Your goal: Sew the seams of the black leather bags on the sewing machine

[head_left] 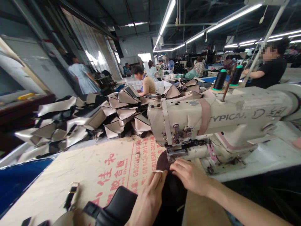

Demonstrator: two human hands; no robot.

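A dark leather piece (172, 191) lies under the needle area of a beige sewing machine (225, 122). My left hand (150, 197) rests flat on the piece's left side, fingers stretched toward the presser foot (175, 152). My right hand (190, 175) presses on the piece from the right, fingers curled down onto it just below the presser foot. A black bag part (117, 205) with a strap sits at the near edge by my left wrist.
A printed cardboard sheet (98, 175) covers the table. A heap of beige and black cut bag pieces (94, 119) lies behind it. Two black thread cones (219, 80) stand on the machine. Other workers sit and stand at benches in the background.
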